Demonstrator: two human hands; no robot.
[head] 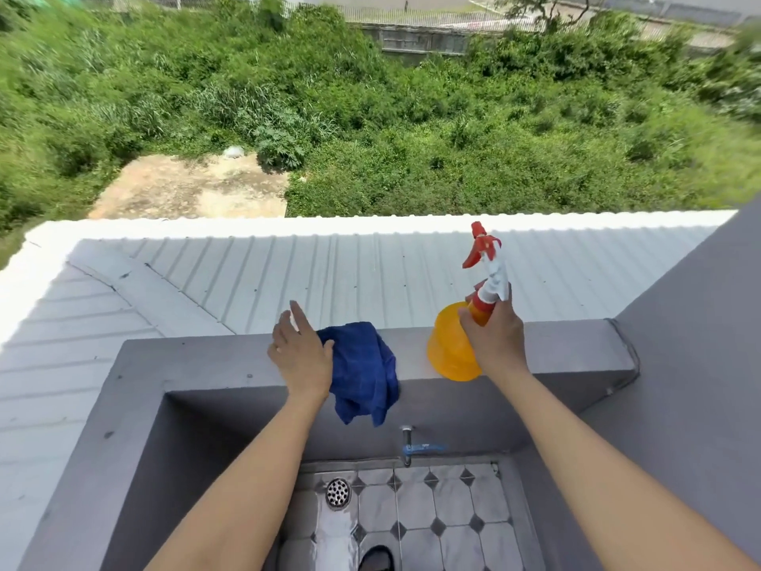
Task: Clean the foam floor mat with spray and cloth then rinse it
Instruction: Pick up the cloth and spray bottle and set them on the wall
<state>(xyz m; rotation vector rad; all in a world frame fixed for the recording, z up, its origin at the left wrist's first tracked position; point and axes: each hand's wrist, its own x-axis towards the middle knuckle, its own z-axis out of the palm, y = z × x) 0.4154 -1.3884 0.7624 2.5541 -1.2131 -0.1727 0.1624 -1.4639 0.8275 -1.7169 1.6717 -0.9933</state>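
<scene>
Blue cloth (362,368) at centre frame lies under the flat, open left hand (300,356), which should close on it, while the right hand's (494,340) grip wraps the orange spray bottle's (453,344) neck.

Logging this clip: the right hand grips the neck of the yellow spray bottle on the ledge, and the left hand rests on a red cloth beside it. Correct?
Not quite. In the head view the cloth is blue, not red. The rest holds: the right hand grips the yellow spray bottle at its neck, the left hand on the cloth.

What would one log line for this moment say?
right hand: grips yellow spray bottle neck on ledge | left hand: open, on blue cloth | mat: unseen
</scene>
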